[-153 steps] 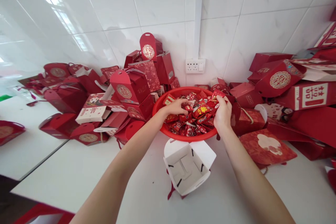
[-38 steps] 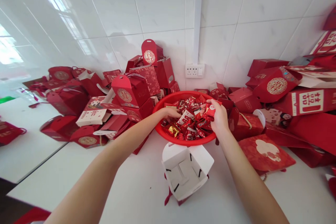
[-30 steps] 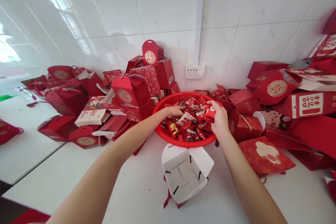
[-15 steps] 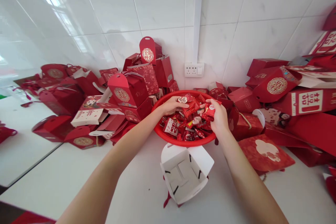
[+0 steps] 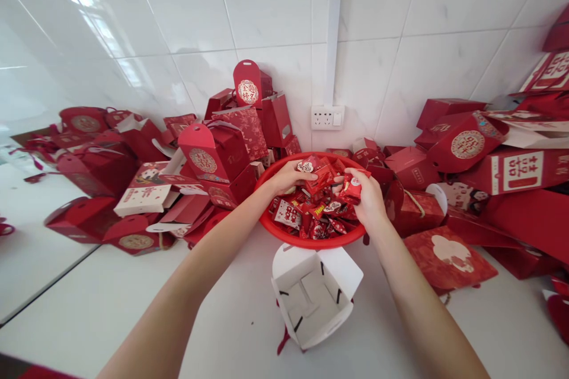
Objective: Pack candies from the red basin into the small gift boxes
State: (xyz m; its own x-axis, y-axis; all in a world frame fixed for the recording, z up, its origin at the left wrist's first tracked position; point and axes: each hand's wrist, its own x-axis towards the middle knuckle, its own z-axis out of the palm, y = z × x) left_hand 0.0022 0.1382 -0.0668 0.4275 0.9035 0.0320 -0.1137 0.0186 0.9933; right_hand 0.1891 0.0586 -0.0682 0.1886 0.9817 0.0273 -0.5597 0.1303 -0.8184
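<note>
Both hands are over a round red basin (image 5: 313, 243) full of small wrapped candies (image 5: 288, 214). My left hand (image 5: 291, 177) is closed on red candy packets (image 5: 320, 180) at the basin's left side; its lower fingers are hidden. My right hand (image 5: 368, 196) grips a red-wrapped candy (image 5: 351, 188) between thumb and fingers at the right side. Just in front of the basin, on the white table, stands an open box (image 5: 311, 308) with a white inside, its flaps spread and its floor bare. A dark red tassel (image 5: 283, 341) hangs out beside it.
Red gift boxes (image 5: 213, 151) are heaped left of the basin, against the tiled wall (image 5: 271, 0). More boxes (image 5: 466, 142) pile up on the right. A wall socket (image 5: 328, 118) sits behind the basin. A seam runs across the white table (image 5: 235, 320) at left.
My right hand has shifted slightly left with its candy. Some candies in the basin have moved, showing other wrappers in the middle. The view has turned a little; the open box stays put.
</note>
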